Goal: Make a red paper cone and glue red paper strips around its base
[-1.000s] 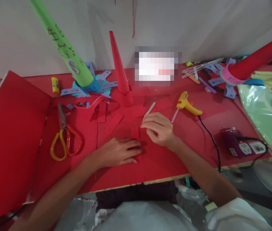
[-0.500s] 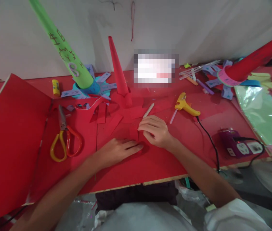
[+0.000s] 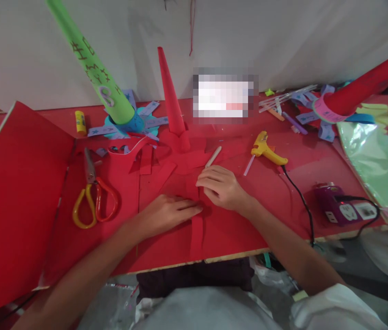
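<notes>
My right hand [image 3: 221,187] is closed in a pinch around a pale pen [image 3: 213,156], whose upper end sticks out behind the fingers. Its fingertips touch a red paper strip [image 3: 197,236] on the red tabletop. My left hand [image 3: 173,211] lies flat across this strip, fingers stretched to the right, pressing it down. The strip's lower part runs out below the hand towards the table's front edge. Just beyond stands a red paper cone [image 3: 171,98] on a base with red strips spread around it.
Scissors [image 3: 94,192] lie to the left, beside a raised red board [image 3: 18,197]. A yellow glue gun [image 3: 267,151] is on the right, its cord leading to a purple power adapter [image 3: 333,204]. Further back are a green cone [image 3: 101,78], a glue stick [image 3: 80,123] and a blurred-out screen [image 3: 226,94].
The lower end of the red strip now shows below my left hand, reaching towards the table's front edge. Both hands are almost in the same place; the view has shifted slightly.
</notes>
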A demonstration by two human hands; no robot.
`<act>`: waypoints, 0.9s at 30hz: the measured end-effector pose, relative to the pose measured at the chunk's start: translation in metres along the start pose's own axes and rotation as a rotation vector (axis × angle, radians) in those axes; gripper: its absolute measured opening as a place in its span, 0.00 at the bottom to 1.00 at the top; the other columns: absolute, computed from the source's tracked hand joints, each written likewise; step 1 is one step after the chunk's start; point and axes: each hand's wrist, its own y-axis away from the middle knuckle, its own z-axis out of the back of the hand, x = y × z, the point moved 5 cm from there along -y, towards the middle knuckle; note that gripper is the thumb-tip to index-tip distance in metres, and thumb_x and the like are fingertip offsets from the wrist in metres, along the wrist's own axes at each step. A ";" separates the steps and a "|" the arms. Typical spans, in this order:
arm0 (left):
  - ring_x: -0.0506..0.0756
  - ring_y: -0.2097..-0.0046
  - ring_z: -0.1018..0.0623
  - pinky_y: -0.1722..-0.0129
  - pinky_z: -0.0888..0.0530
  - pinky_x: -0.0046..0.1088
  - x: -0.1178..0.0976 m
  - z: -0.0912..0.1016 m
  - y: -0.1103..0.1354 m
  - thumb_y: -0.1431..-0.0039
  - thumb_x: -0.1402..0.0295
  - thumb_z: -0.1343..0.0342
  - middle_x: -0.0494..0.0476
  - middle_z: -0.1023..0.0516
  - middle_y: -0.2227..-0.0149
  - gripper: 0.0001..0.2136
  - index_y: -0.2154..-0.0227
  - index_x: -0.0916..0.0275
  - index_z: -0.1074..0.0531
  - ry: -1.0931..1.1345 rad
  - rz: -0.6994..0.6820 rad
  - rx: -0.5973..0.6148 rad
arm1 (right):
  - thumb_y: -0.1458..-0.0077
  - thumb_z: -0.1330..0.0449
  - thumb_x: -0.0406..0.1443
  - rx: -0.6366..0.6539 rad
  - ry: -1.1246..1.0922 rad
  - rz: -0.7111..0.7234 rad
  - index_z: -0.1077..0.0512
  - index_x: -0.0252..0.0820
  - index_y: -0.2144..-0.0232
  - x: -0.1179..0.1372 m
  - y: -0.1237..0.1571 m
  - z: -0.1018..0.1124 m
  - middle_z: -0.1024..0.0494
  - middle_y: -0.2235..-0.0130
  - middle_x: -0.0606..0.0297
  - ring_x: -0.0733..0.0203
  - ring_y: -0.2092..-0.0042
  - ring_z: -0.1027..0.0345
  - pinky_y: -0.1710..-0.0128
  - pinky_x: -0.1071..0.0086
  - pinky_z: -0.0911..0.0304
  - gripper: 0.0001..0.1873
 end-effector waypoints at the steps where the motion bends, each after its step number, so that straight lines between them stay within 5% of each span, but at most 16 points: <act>1: 0.53 0.56 0.15 0.58 0.20 0.27 -0.001 0.002 -0.001 0.25 0.75 0.50 0.58 0.14 0.50 0.14 0.44 0.62 0.24 -0.015 -0.006 -0.006 | 0.36 0.45 0.24 0.005 -0.007 -0.016 0.22 0.45 0.62 0.000 0.000 -0.001 0.16 0.62 0.61 0.55 0.58 0.21 0.54 0.60 0.23 0.14; 5: 0.49 0.67 0.21 0.70 0.30 0.26 -0.008 0.011 -0.005 0.24 0.72 0.49 0.50 0.18 0.63 0.09 0.54 0.59 0.23 -0.075 -0.037 -0.090 | 0.35 0.46 0.25 -0.008 -0.033 -0.123 0.21 0.44 0.55 -0.002 0.000 -0.001 0.14 0.58 0.58 0.55 0.56 0.19 0.53 0.61 0.23 0.16; 9: 0.48 0.74 0.29 0.76 0.40 0.30 -0.010 0.014 -0.002 0.25 0.74 0.47 0.46 0.29 0.75 0.06 0.58 0.60 0.25 -0.104 -0.069 -0.136 | 0.32 0.46 0.27 -0.076 -0.097 -0.248 0.24 0.45 0.51 -0.002 0.000 0.006 0.16 0.65 0.65 0.62 0.65 0.21 0.61 0.69 0.26 0.14; 15: 0.51 0.68 0.23 0.72 0.33 0.28 -0.014 0.004 -0.004 0.30 0.80 0.47 0.50 0.23 0.68 0.14 0.46 0.61 0.28 -0.150 -0.113 -0.021 | 0.30 0.45 0.30 -0.097 -0.119 -0.344 0.25 0.44 0.52 -0.003 -0.001 0.010 0.18 0.70 0.69 0.68 0.75 0.30 0.71 0.74 0.35 0.10; 21: 0.53 0.58 0.20 0.64 0.25 0.30 -0.035 0.004 -0.018 0.23 0.65 0.47 0.60 0.17 0.47 0.12 0.43 0.61 0.25 -0.056 -0.167 -0.027 | 0.31 0.45 0.29 -0.082 -0.079 -0.308 0.23 0.44 0.54 -0.002 -0.002 0.009 0.15 0.67 0.68 0.67 0.74 0.26 0.68 0.74 0.32 0.11; 27: 0.52 0.63 0.21 0.69 0.28 0.28 -0.033 0.003 -0.014 0.28 0.79 0.48 0.58 0.17 0.59 0.11 0.50 0.63 0.23 -0.090 -0.191 -0.020 | 0.30 0.45 0.30 -0.057 -0.037 -0.267 0.22 0.45 0.55 -0.003 0.001 0.004 0.12 0.63 0.65 0.63 0.67 0.19 0.63 0.72 0.27 0.12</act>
